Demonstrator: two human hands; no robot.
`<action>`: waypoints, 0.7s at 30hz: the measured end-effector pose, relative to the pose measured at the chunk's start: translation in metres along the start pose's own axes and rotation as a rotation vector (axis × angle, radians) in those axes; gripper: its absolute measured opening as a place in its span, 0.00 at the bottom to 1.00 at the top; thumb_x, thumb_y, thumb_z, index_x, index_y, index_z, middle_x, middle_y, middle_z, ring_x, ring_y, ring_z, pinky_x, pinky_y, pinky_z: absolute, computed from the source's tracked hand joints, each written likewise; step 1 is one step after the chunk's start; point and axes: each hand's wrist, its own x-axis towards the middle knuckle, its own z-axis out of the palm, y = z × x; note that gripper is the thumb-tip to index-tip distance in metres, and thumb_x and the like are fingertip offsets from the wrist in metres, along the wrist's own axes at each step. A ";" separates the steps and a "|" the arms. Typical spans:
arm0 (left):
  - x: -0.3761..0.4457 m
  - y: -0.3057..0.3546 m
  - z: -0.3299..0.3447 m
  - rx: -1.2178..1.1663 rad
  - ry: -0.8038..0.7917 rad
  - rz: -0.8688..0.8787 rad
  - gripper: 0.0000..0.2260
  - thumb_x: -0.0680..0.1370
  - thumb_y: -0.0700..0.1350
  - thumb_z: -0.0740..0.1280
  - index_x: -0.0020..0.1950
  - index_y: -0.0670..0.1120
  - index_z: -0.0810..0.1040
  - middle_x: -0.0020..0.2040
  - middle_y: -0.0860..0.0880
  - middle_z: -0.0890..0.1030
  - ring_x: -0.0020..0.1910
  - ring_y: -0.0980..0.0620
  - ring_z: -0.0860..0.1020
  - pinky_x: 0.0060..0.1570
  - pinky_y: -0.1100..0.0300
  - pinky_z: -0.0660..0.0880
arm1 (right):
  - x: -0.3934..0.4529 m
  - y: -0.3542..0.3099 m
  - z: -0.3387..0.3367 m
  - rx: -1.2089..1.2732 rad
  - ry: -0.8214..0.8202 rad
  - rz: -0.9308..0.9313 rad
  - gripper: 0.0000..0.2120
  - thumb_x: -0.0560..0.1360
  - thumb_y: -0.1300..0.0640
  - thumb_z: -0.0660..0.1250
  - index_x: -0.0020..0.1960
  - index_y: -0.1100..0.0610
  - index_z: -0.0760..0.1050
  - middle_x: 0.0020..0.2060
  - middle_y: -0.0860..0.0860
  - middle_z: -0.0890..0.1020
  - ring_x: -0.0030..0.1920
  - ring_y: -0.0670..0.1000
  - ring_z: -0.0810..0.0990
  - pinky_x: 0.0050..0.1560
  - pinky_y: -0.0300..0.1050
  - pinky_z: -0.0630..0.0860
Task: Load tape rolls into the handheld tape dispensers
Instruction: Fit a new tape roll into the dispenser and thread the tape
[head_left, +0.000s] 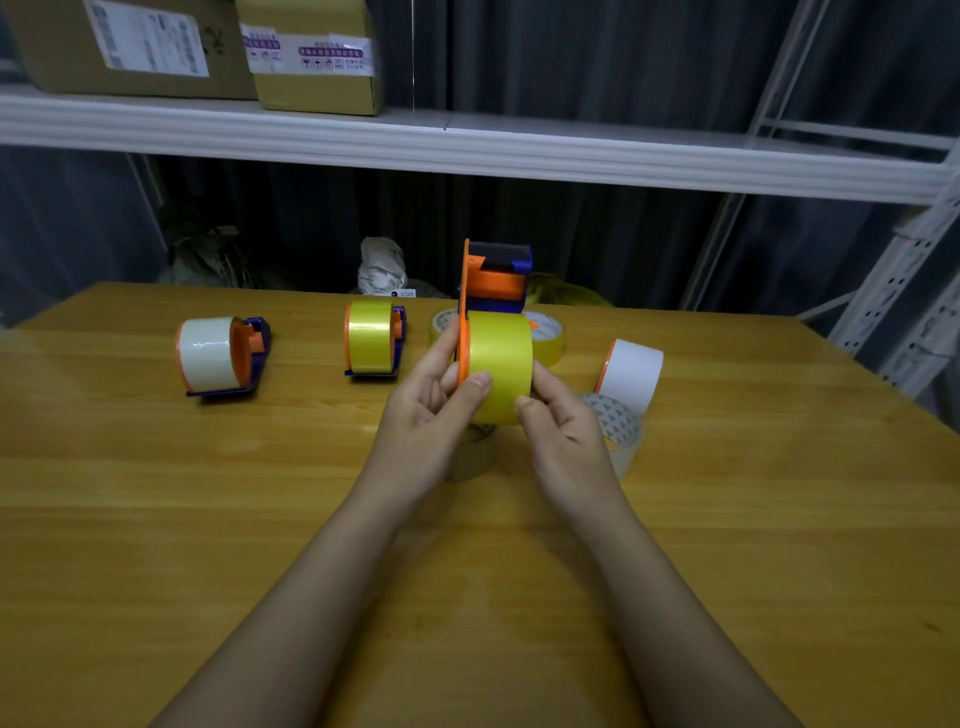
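I hold an orange and blue tape dispenser (493, 280) upright above the wooden table (260, 493), with a yellow tape roll (501, 358) sitting on it. My left hand (436, 400) grips the dispenser's orange side plate, thumb on the roll's face. My right hand (561, 421) holds the roll from the right side. Two loaded dispensers stand on the table to the left: one with a white roll (218, 356), one with a yellow roll (373, 338).
Loose rolls lie around my hands: a yellow one (548, 332) behind, a white one (631, 374) at right, a patterned clear one (618, 431) under my right hand, a clear one (475, 452) beneath. A white shelf (467, 150) with cardboard boxes hangs overhead.
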 end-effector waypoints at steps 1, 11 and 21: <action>0.000 0.001 0.000 -0.003 0.000 0.000 0.24 0.79 0.36 0.60 0.73 0.49 0.60 0.51 0.63 0.82 0.57 0.63 0.78 0.52 0.71 0.73 | 0.000 0.001 0.000 0.014 -0.004 0.001 0.23 0.79 0.73 0.54 0.60 0.47 0.71 0.47 0.31 0.82 0.52 0.33 0.78 0.50 0.27 0.72; -0.001 -0.002 0.001 0.035 -0.047 0.012 0.24 0.79 0.35 0.60 0.70 0.54 0.58 0.57 0.57 0.79 0.58 0.62 0.77 0.52 0.71 0.72 | 0.001 0.001 -0.002 0.075 0.078 0.029 0.18 0.78 0.70 0.58 0.58 0.50 0.76 0.44 0.36 0.84 0.49 0.35 0.80 0.48 0.28 0.72; -0.003 -0.004 0.002 0.075 -0.107 0.001 0.28 0.79 0.34 0.60 0.76 0.45 0.53 0.56 0.63 0.79 0.60 0.63 0.75 0.55 0.70 0.72 | 0.002 0.004 -0.002 0.141 0.096 0.011 0.18 0.72 0.63 0.60 0.61 0.63 0.76 0.44 0.42 0.85 0.48 0.39 0.82 0.47 0.30 0.74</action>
